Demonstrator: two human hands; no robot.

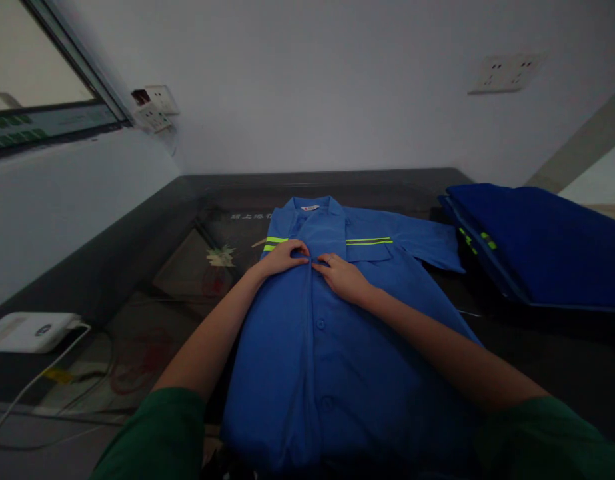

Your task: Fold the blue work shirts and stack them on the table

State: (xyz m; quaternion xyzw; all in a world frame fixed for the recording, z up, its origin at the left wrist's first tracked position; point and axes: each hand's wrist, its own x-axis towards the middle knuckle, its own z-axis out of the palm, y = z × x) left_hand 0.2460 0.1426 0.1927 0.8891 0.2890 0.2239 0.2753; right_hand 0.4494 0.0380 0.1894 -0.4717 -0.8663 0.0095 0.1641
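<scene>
Head view: which step is in hand on the blue shirt (pixel 277 347)?

The left hand (pixel 284 259) and right hand (pixel 341 277) are working at its front edge, seemingly at a fastening, though I can't tell whether a button is sitting between the fingertips.

Are they gripping anything?

Both are pinching the shirt's cloth with thumb and fingers, nearly meeting, neither one letting go.

And what is the next move calling for?

I'd say it's calling for small fingertip work: holding the layers level, without dragging the cloth askew. A button (pixel 320 324) is showing nearer the wearer; I can't tell if it's fastened.

Where is the shirt lying, then?

It's lying on the dark surface (pixel 167 293), directly under both hands. The collar (pixel 314 203) is pointing to the far side, the body is spreading nearer, and one sleeve is reaching right, towards the folded dark-blue fabric (pixel 547 247).
</scene>
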